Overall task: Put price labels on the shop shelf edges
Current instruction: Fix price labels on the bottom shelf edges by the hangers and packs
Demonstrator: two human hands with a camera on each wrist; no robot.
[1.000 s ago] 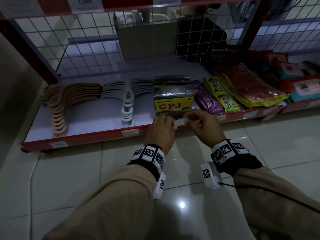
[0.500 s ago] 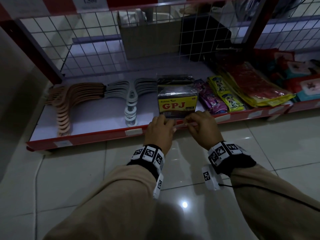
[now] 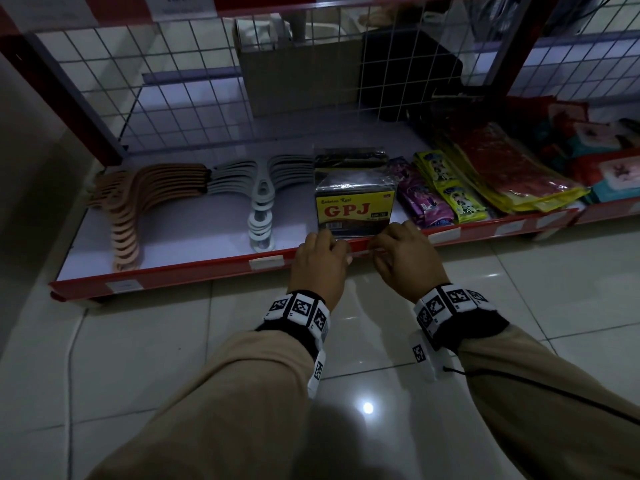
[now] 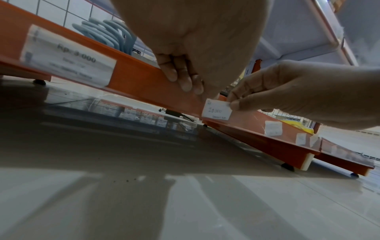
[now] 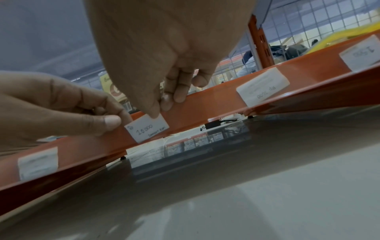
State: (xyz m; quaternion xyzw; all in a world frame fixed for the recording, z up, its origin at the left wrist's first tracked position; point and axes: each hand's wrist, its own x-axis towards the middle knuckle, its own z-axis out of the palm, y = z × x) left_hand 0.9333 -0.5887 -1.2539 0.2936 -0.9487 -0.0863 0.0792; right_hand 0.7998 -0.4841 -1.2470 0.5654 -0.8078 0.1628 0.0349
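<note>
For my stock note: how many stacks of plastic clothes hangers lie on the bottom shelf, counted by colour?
Tan plastic hanger stack: 1
Pale grey plastic hanger stack: 1
Total: 2 stacks

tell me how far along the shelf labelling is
Done: labels already sit on the red shelf edge, one below the grey hangers and several to the right. In hand: the left hand and right hand pinch the 10.000 label against the edge below the GPJ pack. Left: pressing it flat; other remaining spots can't be told.
</note>
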